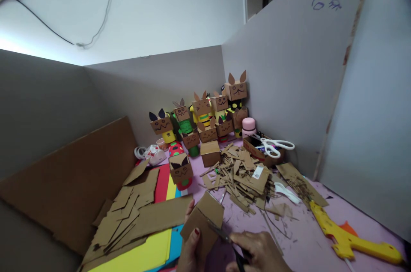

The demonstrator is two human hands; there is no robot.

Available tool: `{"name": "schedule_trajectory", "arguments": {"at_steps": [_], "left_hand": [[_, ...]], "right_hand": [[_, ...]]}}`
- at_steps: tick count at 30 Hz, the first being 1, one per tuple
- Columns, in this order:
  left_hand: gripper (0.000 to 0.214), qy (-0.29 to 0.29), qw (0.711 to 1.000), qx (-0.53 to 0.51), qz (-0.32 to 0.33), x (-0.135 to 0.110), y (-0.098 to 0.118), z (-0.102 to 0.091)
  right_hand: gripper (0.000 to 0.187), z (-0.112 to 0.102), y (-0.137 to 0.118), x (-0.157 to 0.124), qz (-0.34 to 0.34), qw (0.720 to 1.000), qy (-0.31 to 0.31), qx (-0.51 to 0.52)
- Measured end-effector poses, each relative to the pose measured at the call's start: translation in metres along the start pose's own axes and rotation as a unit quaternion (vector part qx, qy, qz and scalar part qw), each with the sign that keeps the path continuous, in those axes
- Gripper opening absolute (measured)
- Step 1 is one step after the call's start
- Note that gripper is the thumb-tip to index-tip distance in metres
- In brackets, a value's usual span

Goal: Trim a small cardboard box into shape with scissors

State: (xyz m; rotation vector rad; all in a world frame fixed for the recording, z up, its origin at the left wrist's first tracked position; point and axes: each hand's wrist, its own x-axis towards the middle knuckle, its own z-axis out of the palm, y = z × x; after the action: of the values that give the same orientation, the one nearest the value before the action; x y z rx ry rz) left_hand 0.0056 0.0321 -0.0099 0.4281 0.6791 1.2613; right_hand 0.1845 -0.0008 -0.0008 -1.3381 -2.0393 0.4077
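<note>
At the bottom middle, my left hand (190, 248) pinches a folded piece of brown cardboard (203, 222), thumb on its front. My right hand (258, 254) grips dark scissors (224, 237), and their blades bite into the cardboard's right edge. Both hands hover over the pink table (298, 242). Just beyond the piece lies a heap of cardboard scraps (242, 175).
Cardboard-box animal figures (205, 120) crowd the back corner, with one more (180, 171) nearer. White-handled scissors (276, 147) rest on a small box. A yellow glue gun (348, 237) lies at right. Flat cardboard sheets (135, 216) and coloured paper (154, 255) lie at left. Grey partition walls surround the table.
</note>
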Motion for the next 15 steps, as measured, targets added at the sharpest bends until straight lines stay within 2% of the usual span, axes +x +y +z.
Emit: {"name": "schedule_trajectory", "arguments": {"at_steps": [3,9,15], "left_hand": [[0.085,0.008,1.000,0.012,0.013,0.0002,0.0006,0.0027],[0.089,-0.018,0.997,0.043,0.062,0.0008,-0.0026,0.0073],[0.090,-0.026,0.994,0.068,0.086,0.0021,-0.0053,0.0074]], "right_hand": [[0.028,-0.0011,0.0001,0.0015,0.010,1.000,-0.011,-0.017],[0.041,-0.0053,-0.0012,0.0025,0.013,0.998,-0.014,-0.065],[0.039,-0.0058,0.0001,0.0012,-0.012,0.997,0.037,-0.065]]}}
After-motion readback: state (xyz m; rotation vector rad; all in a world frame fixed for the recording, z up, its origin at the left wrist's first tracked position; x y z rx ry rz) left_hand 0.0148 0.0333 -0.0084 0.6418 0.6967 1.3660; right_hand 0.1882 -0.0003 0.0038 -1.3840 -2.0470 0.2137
